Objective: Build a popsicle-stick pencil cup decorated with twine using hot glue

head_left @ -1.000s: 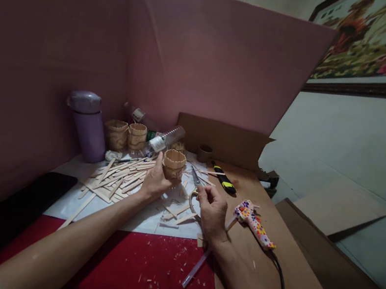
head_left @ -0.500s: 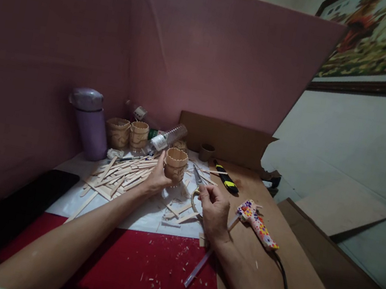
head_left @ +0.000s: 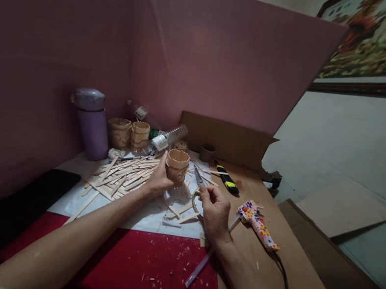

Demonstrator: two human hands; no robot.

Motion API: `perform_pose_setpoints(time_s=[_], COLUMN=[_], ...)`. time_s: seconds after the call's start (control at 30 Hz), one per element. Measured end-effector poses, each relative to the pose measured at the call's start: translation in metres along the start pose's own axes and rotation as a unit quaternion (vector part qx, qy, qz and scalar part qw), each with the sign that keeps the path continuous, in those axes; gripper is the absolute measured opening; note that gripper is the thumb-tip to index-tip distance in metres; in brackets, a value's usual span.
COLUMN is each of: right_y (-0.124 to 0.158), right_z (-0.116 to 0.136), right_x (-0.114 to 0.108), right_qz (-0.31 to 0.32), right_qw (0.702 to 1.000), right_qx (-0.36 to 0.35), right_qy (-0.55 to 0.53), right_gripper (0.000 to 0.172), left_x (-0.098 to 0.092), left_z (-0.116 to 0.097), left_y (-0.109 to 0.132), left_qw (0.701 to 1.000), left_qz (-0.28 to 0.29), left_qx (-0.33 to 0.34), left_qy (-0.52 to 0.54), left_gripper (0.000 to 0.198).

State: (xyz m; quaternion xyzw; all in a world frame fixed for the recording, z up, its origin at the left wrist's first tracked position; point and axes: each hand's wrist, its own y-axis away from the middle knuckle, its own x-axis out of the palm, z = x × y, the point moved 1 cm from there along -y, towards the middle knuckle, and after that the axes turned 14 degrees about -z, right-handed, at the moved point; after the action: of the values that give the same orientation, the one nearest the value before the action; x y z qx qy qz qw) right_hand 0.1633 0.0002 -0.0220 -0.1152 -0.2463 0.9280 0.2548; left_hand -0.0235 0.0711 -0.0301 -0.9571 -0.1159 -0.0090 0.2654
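Observation:
My left hand [head_left: 157,181] is closed around a small round cup made of wooden sticks [head_left: 177,165], held upright just above the white sheet [head_left: 71,200]. My right hand [head_left: 215,209] rests to its right, fingers pinched at the handle of a pair of scissors [head_left: 198,184] that lies on the sheet with its blades pointing away. A pile of flat wooden sticks [head_left: 120,176] is spread to the left of the cup.
A purple flask [head_left: 90,121], two more stick cups [head_left: 130,134] and a lying plastic bottle [head_left: 167,138] stand at the back. A patterned glue gun [head_left: 257,224] with black cord, a yellow-black cutter [head_left: 226,178] and a glue stick [head_left: 199,266] lie right. Pink boards wall the back and left.
Both hands and the cup hold almost the same place; the view has shifted slightly, and the right hand's fingers have closed a little more onto the scissors' handle.

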Motion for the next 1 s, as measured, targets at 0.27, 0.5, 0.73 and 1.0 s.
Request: perform_pose_setpoints(time_s=[0.27,0.5,0.73,1.0], right_y=[0.001,0.0,0.001,0.001], right_z=[0.002,0.001,0.0,0.002], right_x=[0.0,0.0,0.0,-0.001], right_qz=[0.0,0.002,0.01,0.013], right_qw=[1.0,1.0,1.0,1.0], right_qx=[-0.002,-0.002,0.004,-0.004], right_qy=[0.0,-0.007,-0.007,-0.003], right_gripper=[0.036,0.036,0.036,0.036], left_x=[-0.001,0.0,-0.002,-0.002], left_z=[-0.004,-0.008,-0.01,-0.013], left_y=[0.0,0.003,0.003,0.001], left_qw=[1.0,0.999,0.998,0.997], left_qz=[0.022,0.025,0.03,0.021], left_qx=[-0.004,-0.022,-0.037,-0.061], left_qy=[0.0,0.011,0.029,0.051], left_gripper=[0.114,0.116,0.127,0.124])
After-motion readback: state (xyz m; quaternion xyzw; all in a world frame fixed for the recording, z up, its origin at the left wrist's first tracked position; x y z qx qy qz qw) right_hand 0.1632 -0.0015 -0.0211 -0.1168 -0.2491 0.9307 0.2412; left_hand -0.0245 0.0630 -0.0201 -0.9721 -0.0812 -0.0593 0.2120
